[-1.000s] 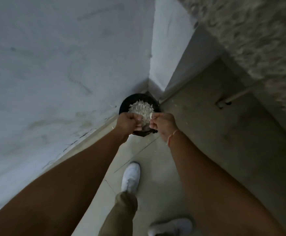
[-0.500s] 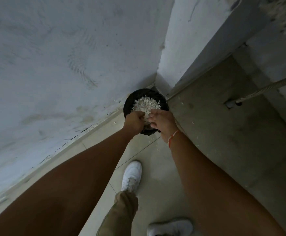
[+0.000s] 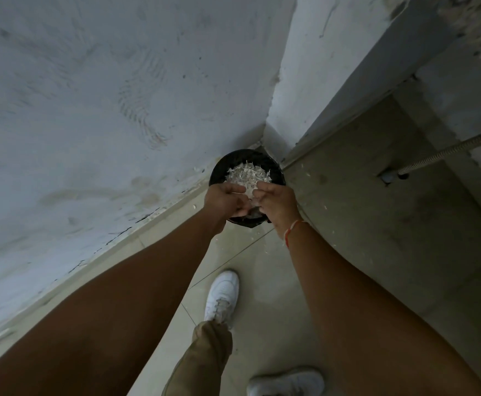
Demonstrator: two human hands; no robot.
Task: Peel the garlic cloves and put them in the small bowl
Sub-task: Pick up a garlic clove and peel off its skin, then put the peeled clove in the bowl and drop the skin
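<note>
Item: my left hand (image 3: pixel 225 200) and right hand (image 3: pixel 276 201), both arms outstretched, fingers loosely spread and meeting over a black bin (image 3: pixel 219 172) heaped with garlic skins (image 3: pixel 246 174); whether they pinch anything, I cannot tell. Bin stands in the wall corner. White shoes (image 3: pixel 223 292) below. Earlier, fingers curled tighter.

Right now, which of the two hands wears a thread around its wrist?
The right hand: a red thread circles its wrist. The left hand has a bare wrist.
</note>
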